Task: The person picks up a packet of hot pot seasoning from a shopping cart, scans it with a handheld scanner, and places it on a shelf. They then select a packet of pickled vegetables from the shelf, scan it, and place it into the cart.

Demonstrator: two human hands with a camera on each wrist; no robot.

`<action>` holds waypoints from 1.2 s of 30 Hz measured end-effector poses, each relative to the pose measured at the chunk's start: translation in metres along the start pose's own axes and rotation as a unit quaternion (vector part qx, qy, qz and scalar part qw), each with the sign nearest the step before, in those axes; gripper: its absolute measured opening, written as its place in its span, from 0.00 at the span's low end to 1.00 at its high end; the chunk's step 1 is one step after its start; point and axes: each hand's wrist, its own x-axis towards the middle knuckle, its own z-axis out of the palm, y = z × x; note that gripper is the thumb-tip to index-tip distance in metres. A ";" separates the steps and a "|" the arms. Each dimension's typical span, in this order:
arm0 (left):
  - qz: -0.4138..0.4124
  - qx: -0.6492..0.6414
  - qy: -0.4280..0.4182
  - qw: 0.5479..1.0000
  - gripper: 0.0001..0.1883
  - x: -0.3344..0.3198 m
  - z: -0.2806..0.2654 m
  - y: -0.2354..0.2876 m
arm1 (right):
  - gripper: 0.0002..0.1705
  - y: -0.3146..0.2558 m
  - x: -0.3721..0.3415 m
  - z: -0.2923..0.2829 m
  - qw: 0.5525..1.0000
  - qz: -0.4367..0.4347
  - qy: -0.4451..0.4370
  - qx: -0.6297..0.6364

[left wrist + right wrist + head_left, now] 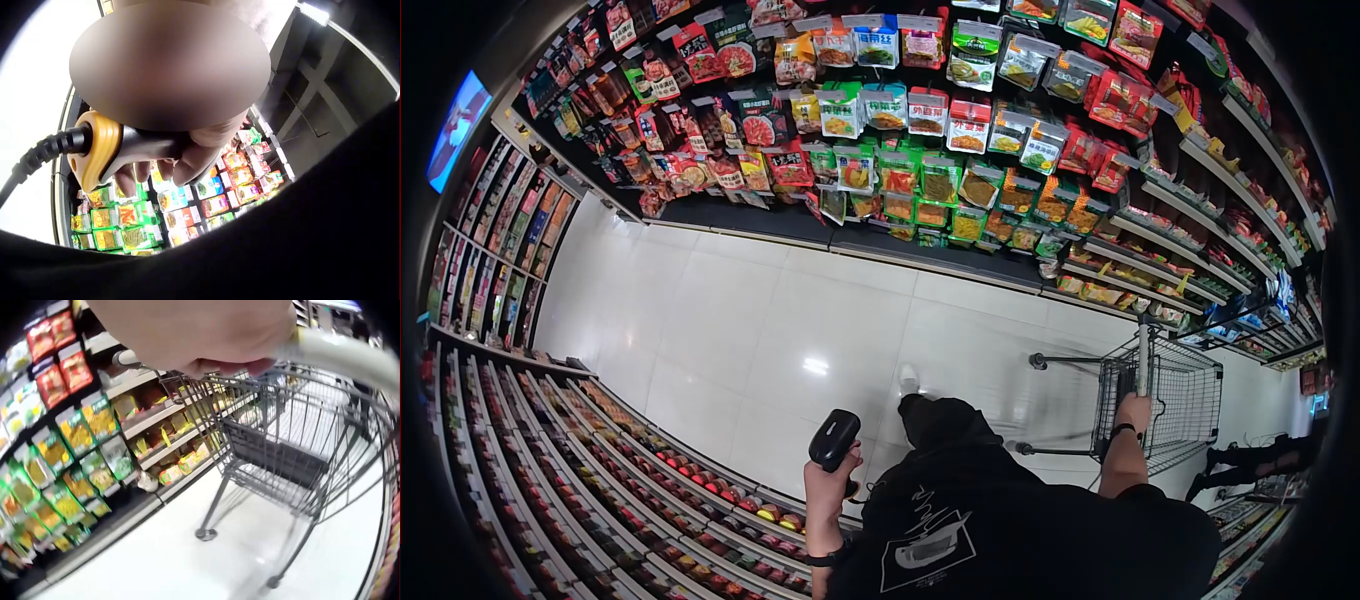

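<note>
My left hand [830,490] grips a black handheld barcode scanner [835,438], held up in front of my body at the left. In the left wrist view, fingers [182,170] curl round its handle, and a black cord [44,156] runs from the yellow end [103,145]. Part of that hand lies behind a blurred oval. At the right, my right hand [1134,411] holds the pale push bar [347,356] of a wire shopping cart [1190,395]. The cart's basket and dark child-seat panel [275,453] show below the hand in the right wrist view.
Hanging food packets [900,120] fill the shelf wall ahead. Tiered shelves [600,480] with small goods run along the left and behind. Pale floor tiles [730,310] lie between them. Another person's dark-clothed legs [1250,462] stand beyond the cart at the right.
</note>
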 end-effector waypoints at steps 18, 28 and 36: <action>0.036 0.062 0.083 0.994 0.19 0.183 -0.119 0.197 | 0.24 -0.147 -0.087 0.011 0.998 0.008 -0.025 -0.049; -0.004 0.046 0.030 0.998 0.22 0.283 -0.163 0.246 | 0.24 -0.253 -0.162 0.009 0.999 0.006 -0.033 -0.020; 0.013 0.072 -0.031 0.997 0.22 0.367 -0.222 0.292 | 0.22 -0.343 -0.259 0.001 0.999 0.023 -0.027 0.019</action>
